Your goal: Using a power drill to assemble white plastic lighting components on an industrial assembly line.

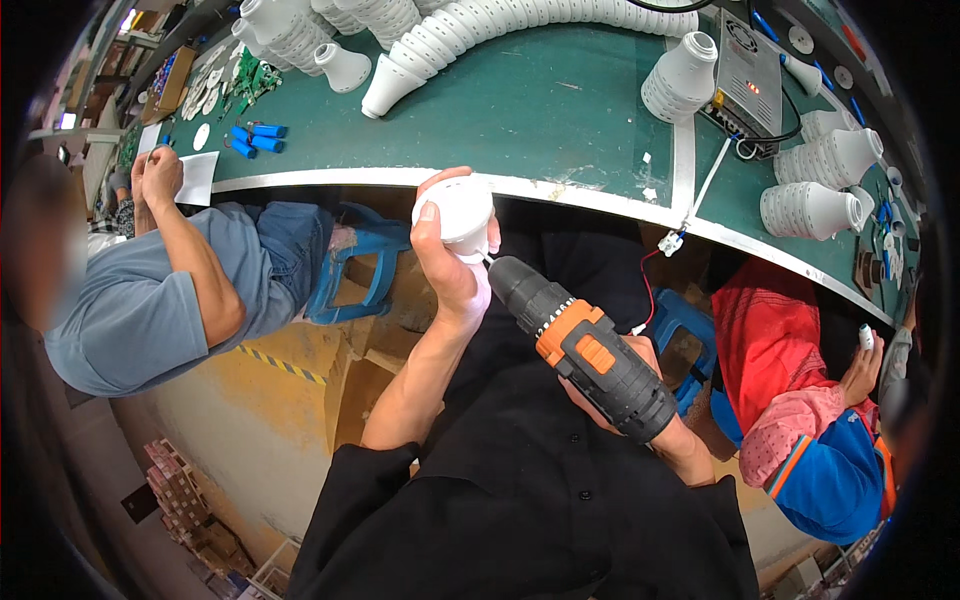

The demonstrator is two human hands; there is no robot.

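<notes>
My left hand [450, 275] is closed around a white plastic lamp housing [456, 208], held up just in front of the table edge, its round face turned upward. My right hand [645, 354] grips a black and orange cordless drill [585, 345], whose body covers most of the fingers. The chuck points up and left at the underside of the housing. Its thin bit [488, 258] reaches the housing beside my left fingers; whether it touches a screw I cannot make out.
A green table [330, 140] with a white edge holds stacked white housings [500, 28], blue batteries [262, 138] and a metal power supply [748, 80]. A red wire [652, 285] hangs near my right hand. Co-workers sit left [180, 290] and right [800, 430], by blue stools [355, 265].
</notes>
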